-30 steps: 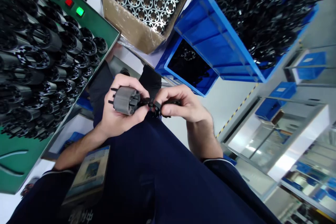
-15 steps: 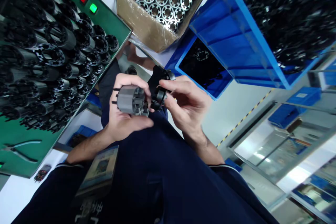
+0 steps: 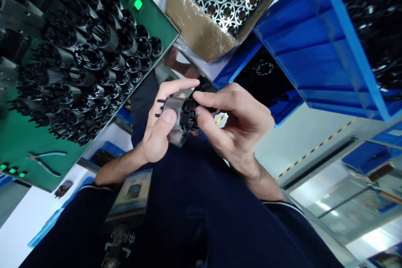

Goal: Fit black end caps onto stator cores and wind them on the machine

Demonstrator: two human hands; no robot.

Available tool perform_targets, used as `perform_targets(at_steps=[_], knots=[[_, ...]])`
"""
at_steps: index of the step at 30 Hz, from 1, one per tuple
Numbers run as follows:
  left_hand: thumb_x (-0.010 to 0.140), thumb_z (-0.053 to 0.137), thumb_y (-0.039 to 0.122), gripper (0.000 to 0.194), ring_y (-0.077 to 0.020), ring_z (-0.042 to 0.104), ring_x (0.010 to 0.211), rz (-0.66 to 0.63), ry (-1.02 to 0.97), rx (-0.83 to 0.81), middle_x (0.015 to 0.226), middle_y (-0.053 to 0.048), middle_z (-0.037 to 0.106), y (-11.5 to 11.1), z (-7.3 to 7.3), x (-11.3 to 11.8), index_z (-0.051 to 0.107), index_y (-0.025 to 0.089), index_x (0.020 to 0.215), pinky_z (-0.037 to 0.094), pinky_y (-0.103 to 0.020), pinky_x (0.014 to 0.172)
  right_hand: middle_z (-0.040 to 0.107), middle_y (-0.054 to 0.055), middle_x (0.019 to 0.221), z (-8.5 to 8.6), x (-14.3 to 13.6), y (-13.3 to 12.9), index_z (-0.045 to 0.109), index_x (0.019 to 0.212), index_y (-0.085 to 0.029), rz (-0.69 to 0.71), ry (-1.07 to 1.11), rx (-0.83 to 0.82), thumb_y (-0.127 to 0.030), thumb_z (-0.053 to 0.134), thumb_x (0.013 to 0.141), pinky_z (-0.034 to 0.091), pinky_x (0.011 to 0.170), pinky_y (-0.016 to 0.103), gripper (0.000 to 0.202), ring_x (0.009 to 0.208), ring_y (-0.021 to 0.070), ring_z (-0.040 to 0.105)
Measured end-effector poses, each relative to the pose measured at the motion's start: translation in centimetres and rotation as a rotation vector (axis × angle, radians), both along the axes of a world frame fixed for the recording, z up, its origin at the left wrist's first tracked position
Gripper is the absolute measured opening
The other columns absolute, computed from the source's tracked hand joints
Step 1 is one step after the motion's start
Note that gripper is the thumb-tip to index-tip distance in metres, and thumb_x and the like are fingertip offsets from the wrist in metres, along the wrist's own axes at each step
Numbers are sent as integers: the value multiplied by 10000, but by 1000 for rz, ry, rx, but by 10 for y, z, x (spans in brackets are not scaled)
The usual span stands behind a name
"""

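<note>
My left hand [image 3: 153,138] is closed around a grey metal stator core [image 3: 171,104], its thumb lying across the side. Thin black prongs stick out of the core's left end. Below it, partly hidden by the hand, shows a second grey cylindrical part [image 3: 179,138]. A black slotted plastic end piece [image 3: 188,115] sits against the right end of the core; whether it is fully seated I cannot tell. The thumb and forefinger of my right hand [image 3: 237,121] pinch this end piece at its right edge. Something dark behind the right fingertips is unclear.
On the left, a green machine table [image 3: 163,35] carries many stator cores with black ends, pliers [image 3: 47,161] and lit buttons. Ahead stands a cardboard box [image 3: 194,29] of bare metal cores. Blue bins [image 3: 292,63] with black parts stand at the right. A person's arm [image 3: 180,65] shows beyond.
The black end piece, apart from the core before, now meets its right end. My left thumb has moved onto the core's side. The view has shifted, so the surroundings lie further right.
</note>
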State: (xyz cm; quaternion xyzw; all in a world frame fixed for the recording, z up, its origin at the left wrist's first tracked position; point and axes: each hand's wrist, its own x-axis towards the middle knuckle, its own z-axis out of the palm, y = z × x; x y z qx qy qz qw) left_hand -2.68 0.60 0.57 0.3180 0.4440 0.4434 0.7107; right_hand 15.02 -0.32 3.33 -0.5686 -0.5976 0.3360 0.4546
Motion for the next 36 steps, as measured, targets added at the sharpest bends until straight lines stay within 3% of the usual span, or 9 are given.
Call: perform_targets(at_steps=[5,9,12,17,21,25,29,34,36], knots=[[975,899,896,683,-336,855,1060,8,114,51,1145,-62,838,-7,-15,-12,835,377,1415,728,-460,820,828,7,936,-3,-5,-7,935,1326,-495,-2,-13,2,-312,853,1145,702,689,490,270,740,260,745],[1099,793,825,619,-284,844,984,7,40,287,1199,-40,833,-7,-29,-11,831,366,1511,721,-480,895,750,18,886,-23,-15,-6,919,1377,-440,-76,-34,221,-365,863,1144,705,677,458,251,743,245,712],[1040,890,784,652,-312,884,1007,-28,-57,339,1204,-45,838,-2,-34,-6,799,361,1528,737,-505,938,762,45,964,-36,-21,-1,927,1345,-335,-67,-23,337,-399,940,1101,696,638,409,253,795,231,734],[1072,906,572,383,-181,721,634,81,-207,263,870,26,730,9,-36,1,733,315,1298,633,-354,642,874,70,1285,-33,-13,-2,803,1644,-360,39,-24,280,-291,864,1160,768,762,378,493,969,233,851],[1151,808,625,353,-159,692,644,197,-259,171,922,1,724,16,-31,0,729,317,1305,551,-302,523,888,37,1382,-19,-1,-15,696,1750,-502,80,84,108,-338,841,1170,790,742,414,620,974,268,889],[1157,758,726,437,-179,720,715,170,-281,2,1022,-44,736,22,-14,-5,756,317,1312,419,-281,404,904,24,1164,-14,-1,-18,779,1645,-429,265,169,64,-358,926,1115,760,644,383,555,794,233,816],[1121,739,800,496,-232,785,767,198,-167,-47,1052,-56,756,24,-2,-7,718,327,1268,437,-269,443,892,28,1094,-14,-5,-15,778,1647,-408,260,154,75,-281,882,1123,734,582,372,550,741,228,795],[1194,626,797,499,-287,852,895,235,-131,-20,1083,-75,758,19,0,-11,751,324,1294,421,-278,417,853,81,1382,-5,-4,-6,849,1558,-396,261,54,7,-236,714,1209,730,569,320,406,717,157,765],[1217,593,792,505,-257,820,857,230,-132,-15,1100,-70,772,17,0,-12,760,321,1292,461,-311,450,839,75,1313,-6,-6,-1,869,1517,-350,270,-13,31,-193,709,1211,741,633,288,379,709,124,745]])
